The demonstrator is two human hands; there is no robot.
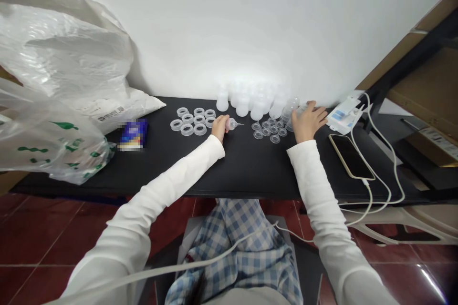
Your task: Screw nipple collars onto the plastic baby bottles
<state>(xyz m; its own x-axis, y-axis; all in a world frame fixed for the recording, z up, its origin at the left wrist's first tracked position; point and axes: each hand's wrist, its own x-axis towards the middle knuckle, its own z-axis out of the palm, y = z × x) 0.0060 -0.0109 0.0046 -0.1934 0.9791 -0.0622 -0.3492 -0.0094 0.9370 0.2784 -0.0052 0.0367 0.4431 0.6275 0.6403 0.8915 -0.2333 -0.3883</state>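
Note:
My left hand (220, 127), in the middle of the table, is closed around a small pinkish clear piece with a thin spout (232, 124) pointing right. Further right, my right hand (308, 122) has its fingers spread over the clear domed caps (294, 105); whether it touches one I cannot make out. Several clear flat nipple-like discs (275, 138) lie between the hands. Behind them stand several translucent white bottles (242, 107), their tops washed out by glare. Several clear rings (187, 129) lie left of my left hand.
Plastic bags (71, 57) and a small blue packet (133, 134) are at the left of the black table (250, 176). On the right are a white box (345, 115), a phone (351, 156) and a looping white cable (395, 167). A white wall (229, 24) rises behind.

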